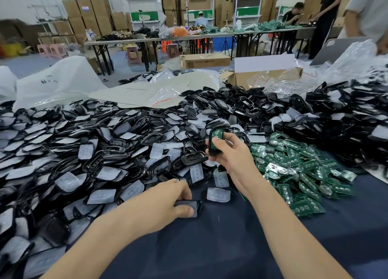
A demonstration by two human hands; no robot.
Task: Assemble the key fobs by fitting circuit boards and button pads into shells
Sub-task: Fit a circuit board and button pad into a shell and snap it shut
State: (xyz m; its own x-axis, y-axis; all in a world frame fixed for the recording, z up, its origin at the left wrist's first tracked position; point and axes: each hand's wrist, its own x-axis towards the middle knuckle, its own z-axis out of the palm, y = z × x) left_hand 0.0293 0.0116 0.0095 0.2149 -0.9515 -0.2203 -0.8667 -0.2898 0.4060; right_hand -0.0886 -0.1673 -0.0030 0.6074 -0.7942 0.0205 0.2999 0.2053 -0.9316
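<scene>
The right hand (225,152) curls round a shell (214,147) holding a green board (215,135), above the pile (105,144) mid-bench (210,247), its long axis toward the far edge. The left hand (172,196) pinches a padded shell (188,205) lying flat, nearer the near edge.

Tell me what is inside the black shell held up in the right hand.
A green circuit board sits inside the shell, which the right hand holds. The thumb covers the board's middle, and anything beneath the board is hidden.
</scene>
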